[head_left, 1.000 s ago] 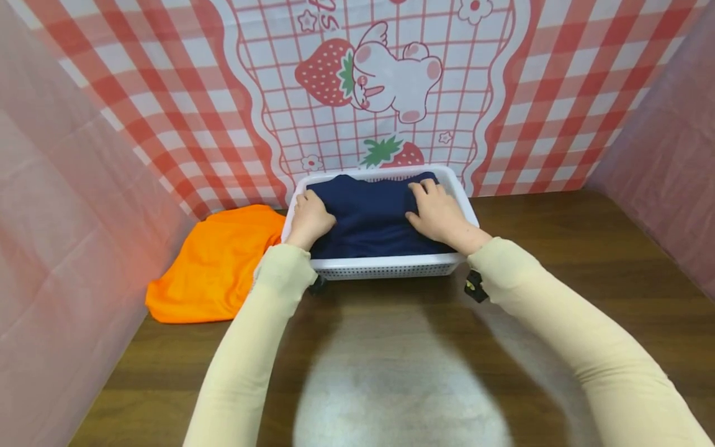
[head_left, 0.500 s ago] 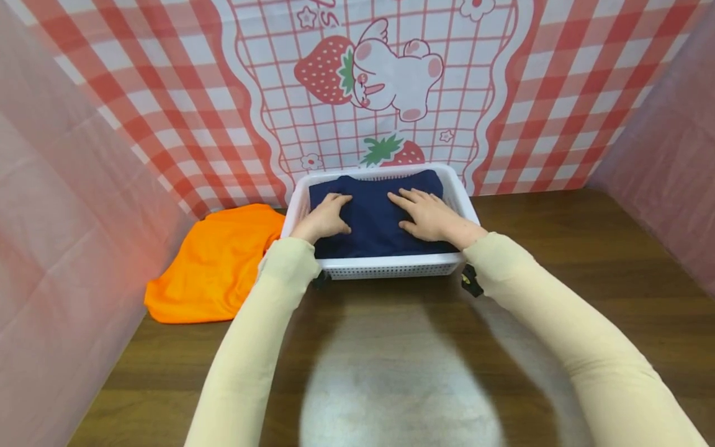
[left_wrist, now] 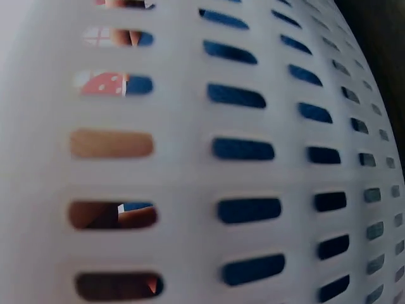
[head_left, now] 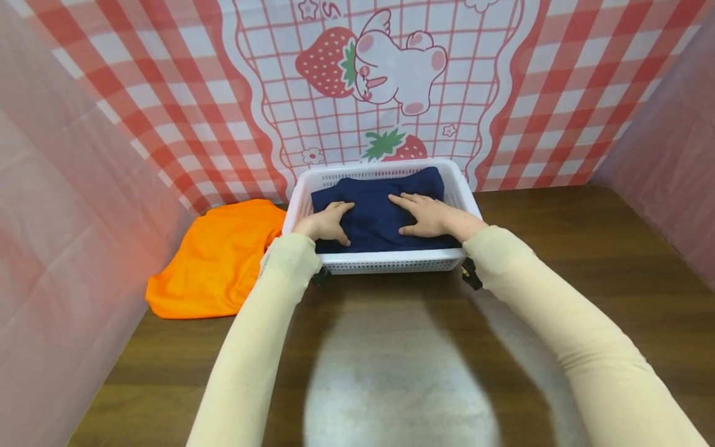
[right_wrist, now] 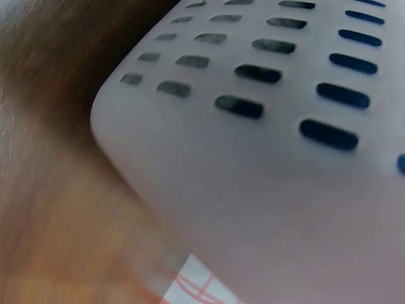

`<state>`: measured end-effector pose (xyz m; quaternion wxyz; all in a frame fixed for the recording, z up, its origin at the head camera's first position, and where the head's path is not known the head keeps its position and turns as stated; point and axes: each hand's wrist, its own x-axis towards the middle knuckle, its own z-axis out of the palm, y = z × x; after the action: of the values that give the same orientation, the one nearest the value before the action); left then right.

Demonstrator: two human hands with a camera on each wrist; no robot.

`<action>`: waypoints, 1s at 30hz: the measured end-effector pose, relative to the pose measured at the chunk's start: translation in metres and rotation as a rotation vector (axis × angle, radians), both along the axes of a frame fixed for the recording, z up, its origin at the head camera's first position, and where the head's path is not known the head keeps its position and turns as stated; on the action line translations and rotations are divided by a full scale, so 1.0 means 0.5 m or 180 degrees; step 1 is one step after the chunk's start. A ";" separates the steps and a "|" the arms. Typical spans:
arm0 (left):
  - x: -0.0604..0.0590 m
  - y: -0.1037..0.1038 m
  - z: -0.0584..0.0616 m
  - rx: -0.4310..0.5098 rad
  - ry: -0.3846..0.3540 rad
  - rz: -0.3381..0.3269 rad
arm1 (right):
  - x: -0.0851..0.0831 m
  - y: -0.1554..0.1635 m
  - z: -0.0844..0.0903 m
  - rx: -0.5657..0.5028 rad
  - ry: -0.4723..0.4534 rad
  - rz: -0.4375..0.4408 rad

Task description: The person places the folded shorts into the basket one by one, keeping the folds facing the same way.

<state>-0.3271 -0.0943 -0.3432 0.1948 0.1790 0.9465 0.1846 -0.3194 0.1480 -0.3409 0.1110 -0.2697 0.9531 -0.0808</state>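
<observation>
A dark navy cloth [head_left: 371, 208] lies flattened inside a white perforated plastic basket [head_left: 385, 262]. My left hand [head_left: 328, 223] rests on the cloth's left part, fingers extended. On the right part of the cloth lies my right hand [head_left: 427, 215], its fingers spread. Neither hand grips anything. The left wrist view is filled by the basket wall [left_wrist: 180, 183], with blue cloth showing through its slots. In the right wrist view the basket's corner [right_wrist: 209, 152] fills most of the frame; the hand itself is hidden there.
An orange cloth [head_left: 218, 261] lies on the wooden table [head_left: 402, 347] left of the basket, touching or nearly touching it. Behind stands a red-and-white checked curtain [head_left: 385, 81] with strawberry prints. Pinkish sheets [head_left: 72, 236] close off both sides.
Both hands have moved inward from the cloth's sides toward its middle, and their fingers have straightened. The cloth looks flatter, with more of the basket's back wall showing. The orange cloth stays put.
</observation>
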 end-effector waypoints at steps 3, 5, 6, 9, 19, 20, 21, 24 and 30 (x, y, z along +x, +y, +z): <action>0.004 -0.002 0.006 -0.0023 -0.0028 -0.0002 | 0.003 0.008 0.004 -0.0076 0.0038 -0.0005; 0.014 -0.007 0.016 -0.0042 0.0028 0.0003 | 0.007 0.016 0.007 -0.0094 0.0057 -0.0055; 0.023 -0.007 0.026 -0.0101 0.0020 0.0038 | 0.010 0.021 0.008 -0.0084 0.0076 -0.0092; 0.043 -0.018 0.040 -0.0040 -0.0058 0.0141 | 0.019 0.035 0.010 0.0032 0.0186 -0.0179; 0.068 -0.025 0.024 -0.0328 -0.0383 -0.0024 | 0.041 0.066 -0.007 0.0725 0.0619 -0.0134; 0.068 -0.024 0.020 -0.0369 -0.0370 -0.0063 | 0.043 0.069 -0.009 0.0794 0.0652 -0.0122; 0.068 -0.024 0.017 -0.0390 -0.0370 -0.0080 | 0.045 0.070 -0.011 0.0852 0.0685 -0.0112; 0.068 -0.026 0.010 -0.0402 -0.0361 -0.0075 | 0.049 0.071 -0.012 0.0960 0.0728 -0.0110; 0.067 -0.037 0.010 -0.0452 -0.0197 -0.0126 | 0.048 0.051 -0.012 0.1094 0.0679 -0.0201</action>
<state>-0.2934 -0.1129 -0.3381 0.2398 0.1775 0.9471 0.1185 -0.2955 0.1734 -0.3470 0.0511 -0.2238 0.9672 0.1086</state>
